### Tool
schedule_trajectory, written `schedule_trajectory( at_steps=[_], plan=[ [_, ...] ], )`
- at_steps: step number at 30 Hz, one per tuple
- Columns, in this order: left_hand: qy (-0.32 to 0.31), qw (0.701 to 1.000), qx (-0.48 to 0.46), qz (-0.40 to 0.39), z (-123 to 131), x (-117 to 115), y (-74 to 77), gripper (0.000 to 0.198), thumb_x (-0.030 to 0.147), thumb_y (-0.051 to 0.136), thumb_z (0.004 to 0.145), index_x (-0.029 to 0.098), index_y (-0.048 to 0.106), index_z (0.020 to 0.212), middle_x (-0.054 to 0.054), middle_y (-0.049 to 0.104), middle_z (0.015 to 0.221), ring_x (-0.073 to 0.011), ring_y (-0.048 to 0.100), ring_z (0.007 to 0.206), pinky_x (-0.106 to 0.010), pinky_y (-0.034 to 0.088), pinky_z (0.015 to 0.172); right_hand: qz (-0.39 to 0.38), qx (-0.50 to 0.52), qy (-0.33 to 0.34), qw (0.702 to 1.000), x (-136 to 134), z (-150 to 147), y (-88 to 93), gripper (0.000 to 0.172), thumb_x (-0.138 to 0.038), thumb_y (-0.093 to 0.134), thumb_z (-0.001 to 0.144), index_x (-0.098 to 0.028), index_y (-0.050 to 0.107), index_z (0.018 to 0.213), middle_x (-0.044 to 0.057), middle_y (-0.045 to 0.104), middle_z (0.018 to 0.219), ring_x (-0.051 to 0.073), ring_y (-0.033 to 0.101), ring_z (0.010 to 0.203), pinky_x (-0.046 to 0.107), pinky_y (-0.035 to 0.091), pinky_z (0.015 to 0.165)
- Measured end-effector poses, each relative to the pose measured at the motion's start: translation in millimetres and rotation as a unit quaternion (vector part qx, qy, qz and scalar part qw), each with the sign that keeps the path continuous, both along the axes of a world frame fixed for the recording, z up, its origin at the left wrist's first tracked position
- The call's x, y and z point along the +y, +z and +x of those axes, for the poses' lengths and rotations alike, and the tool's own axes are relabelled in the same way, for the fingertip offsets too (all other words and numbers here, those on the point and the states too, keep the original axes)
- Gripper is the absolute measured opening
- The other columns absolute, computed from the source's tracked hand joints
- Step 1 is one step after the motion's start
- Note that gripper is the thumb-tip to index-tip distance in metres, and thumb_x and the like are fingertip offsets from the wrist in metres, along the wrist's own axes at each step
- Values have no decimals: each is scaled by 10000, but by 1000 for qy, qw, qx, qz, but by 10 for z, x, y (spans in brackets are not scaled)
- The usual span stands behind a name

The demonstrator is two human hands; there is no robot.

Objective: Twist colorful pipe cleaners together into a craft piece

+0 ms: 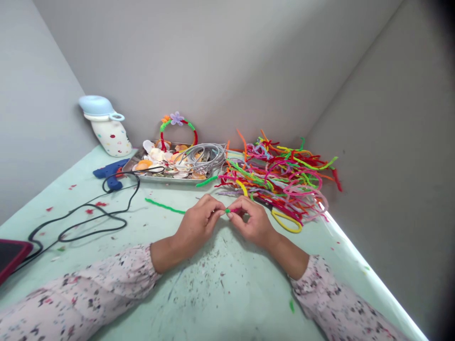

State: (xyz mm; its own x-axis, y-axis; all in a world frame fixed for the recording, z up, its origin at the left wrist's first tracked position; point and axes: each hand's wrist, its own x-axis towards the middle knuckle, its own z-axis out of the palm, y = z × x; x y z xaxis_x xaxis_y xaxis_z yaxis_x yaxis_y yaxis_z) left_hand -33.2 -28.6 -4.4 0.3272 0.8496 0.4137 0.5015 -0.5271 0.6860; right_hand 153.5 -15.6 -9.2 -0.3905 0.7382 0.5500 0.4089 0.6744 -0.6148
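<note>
Over the middle of the table both hands meet, fingertips almost touching. My left hand point(199, 222) pinches a green pipe cleaner point(165, 205), whose free end sticks out to the left. My right hand point(251, 220) pinches the same work from the other side, where a bit of red or dark pink pipe cleaner point(234, 210) shows beside the green. A small green twist lies between the fingertips; most of the joint is hidden by the fingers. Just right of my right hand rest yellow-handled scissors point(286, 221), their blades partly under the pile of coloured pipe cleaners point(277, 175).
A metal tray point(167, 180) holds shells and a coil of grey wire point(206, 156); a pipe-cleaner ring with flowers point(177, 118) stands at it. Left are a blue glue gun point(113, 173), its black cord point(95, 229), a white bottle point(110, 135) and a red-edged device point(14, 255).
</note>
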Motion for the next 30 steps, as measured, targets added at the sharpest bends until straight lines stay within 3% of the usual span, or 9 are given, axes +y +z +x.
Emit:
schedule_trajectory(
  at_steps=[30],
  plan=[
    [-22,999,9,-37,7,24,-12,168,219,451,937,164,604,895,-31,551,864,-156,530,820,-280,405,749,-7,-13,0,1000,9,-3,-16,52,-150,587,815,-186,600,850,19,575,753,143,539,650,275,442,610]
  ],
)
